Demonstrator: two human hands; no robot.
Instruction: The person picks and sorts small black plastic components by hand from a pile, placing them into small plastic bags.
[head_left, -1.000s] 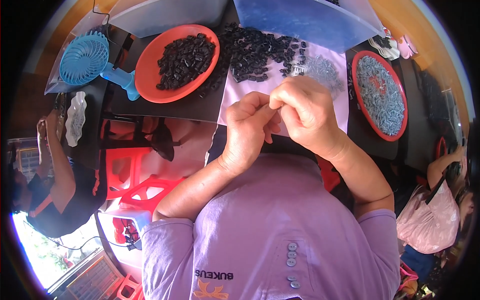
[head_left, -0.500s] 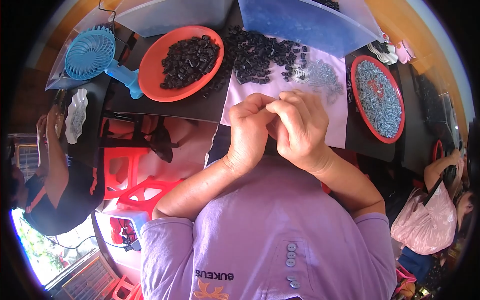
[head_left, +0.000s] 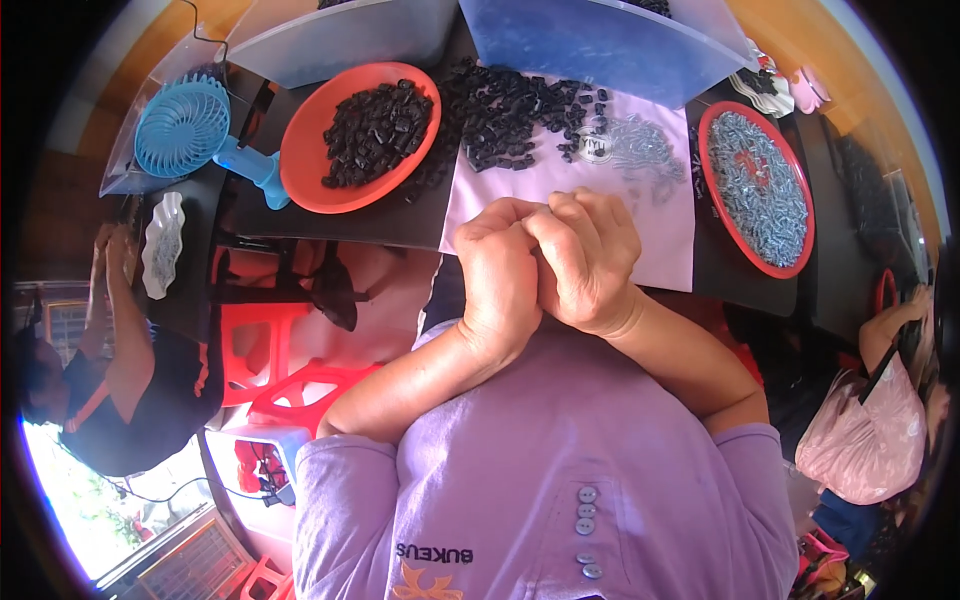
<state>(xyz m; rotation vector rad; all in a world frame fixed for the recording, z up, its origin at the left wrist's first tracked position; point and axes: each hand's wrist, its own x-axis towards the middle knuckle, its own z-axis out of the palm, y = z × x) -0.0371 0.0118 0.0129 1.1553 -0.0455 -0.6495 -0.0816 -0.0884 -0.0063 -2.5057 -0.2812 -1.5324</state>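
My left hand (head_left: 497,262) and my right hand (head_left: 585,258) meet in front of my chest, above the near edge of a pink cloth (head_left: 665,240). Both are closed, fingers curled and thumbs pressed together; whatever they pinch is hidden behind the fingers. Beyond them, a heap of small black plastic parts (head_left: 500,125) covers the far left of the cloth. A scatter of small silvery metal pieces (head_left: 645,150) lies to its right. The red plate (head_left: 708,165) at the right is filled with similar screw-like pieces. An orange-red bowl (head_left: 300,165) at the left holds more black parts.
Two translucent bins, a grey one (head_left: 340,40) and a blue one (head_left: 610,55), stand along the back. At the left are a blue fan (head_left: 182,128) and a white wavy dish (head_left: 163,245). Other people sit at both sides. Red stools (head_left: 300,395) stand below left.
My hands have drawn closer together, and the right one has turned and shifted slightly left. The wrists are nearer each other. The whole view has shifted a little.
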